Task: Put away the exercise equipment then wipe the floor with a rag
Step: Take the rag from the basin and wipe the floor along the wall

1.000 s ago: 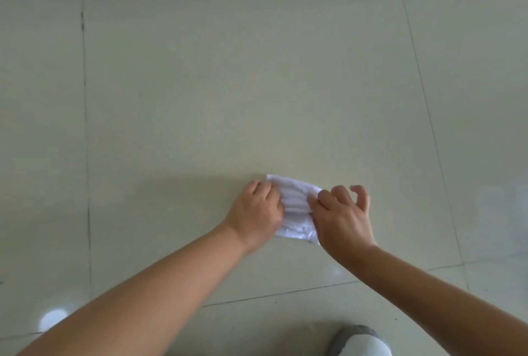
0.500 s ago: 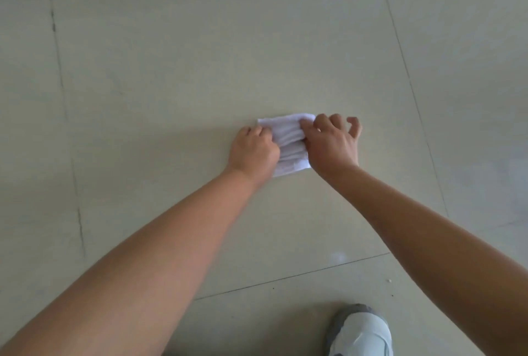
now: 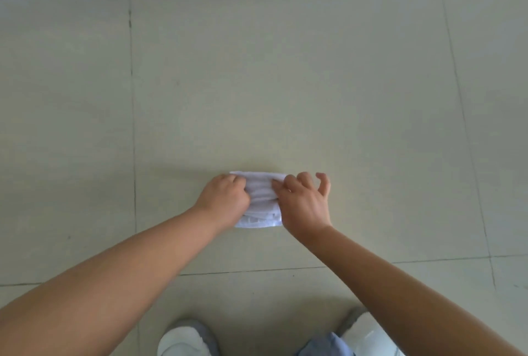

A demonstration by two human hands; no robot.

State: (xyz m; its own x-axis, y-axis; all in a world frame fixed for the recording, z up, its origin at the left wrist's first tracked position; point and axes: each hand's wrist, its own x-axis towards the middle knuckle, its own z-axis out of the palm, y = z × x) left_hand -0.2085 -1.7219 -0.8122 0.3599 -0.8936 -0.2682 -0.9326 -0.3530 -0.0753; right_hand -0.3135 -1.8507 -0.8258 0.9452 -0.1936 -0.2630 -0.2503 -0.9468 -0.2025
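Dragging white rag (image 3: 261,201) back toward feet after forward push; left hand (image 3: 224,198), right hand (image 3: 303,204) fingers grasping it against tiled floor (image 3: 285,84); wiping underway.

Dim, even light; a soft shadow lay left of the grip; the picture was slightly blurred, its edges bowed.

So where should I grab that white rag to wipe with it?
Grip the white rag at its two short ends, coming down from above, as the left hand and right hand do. It lies bunched flat on the tile floor, so there is no edge to get under.
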